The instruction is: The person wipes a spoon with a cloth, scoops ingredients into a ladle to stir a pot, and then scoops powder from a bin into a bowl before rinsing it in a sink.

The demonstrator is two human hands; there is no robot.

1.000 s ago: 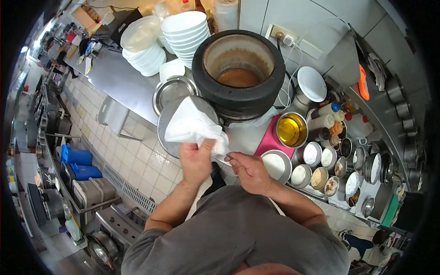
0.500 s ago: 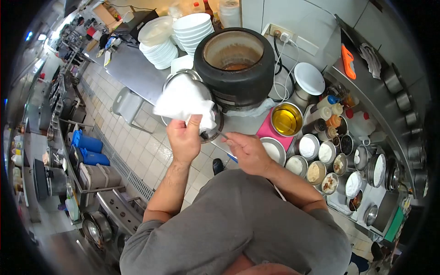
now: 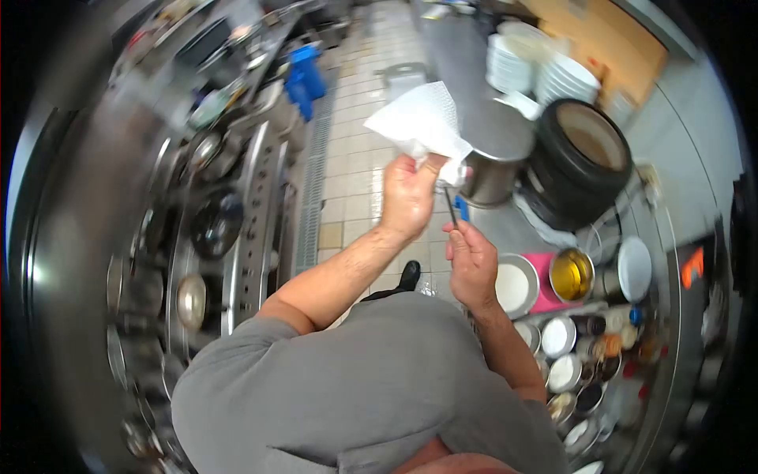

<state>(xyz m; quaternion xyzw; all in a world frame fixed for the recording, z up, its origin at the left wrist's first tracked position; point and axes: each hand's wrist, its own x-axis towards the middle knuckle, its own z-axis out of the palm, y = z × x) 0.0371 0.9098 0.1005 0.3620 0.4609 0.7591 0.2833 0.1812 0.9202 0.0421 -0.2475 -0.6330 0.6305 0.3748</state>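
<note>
A white paper towel (image 3: 418,118) is pinched in my left hand (image 3: 409,193), its loose part spreading up over the floor. My right hand (image 3: 472,261) grips the near end of a thin dark handle (image 3: 452,207). The far end of that handle runs up under the towel, where the paper hides it. Just beyond my hands, to the right, stands a large metal pot (image 3: 497,142) with a flat grey top.
Right of the pot is a black round oven (image 3: 580,162). Bowls of white liquid (image 3: 513,286) and yellow oil (image 3: 572,275) sit near a pink board. White plates (image 3: 509,65) are stacked behind. A stove (image 3: 253,229) with pans lines the left.
The view has swung left toward the stove, so the counter shows farther right. Both hands still hold the towel and the handle, now out over the floor beside the pot.
</note>
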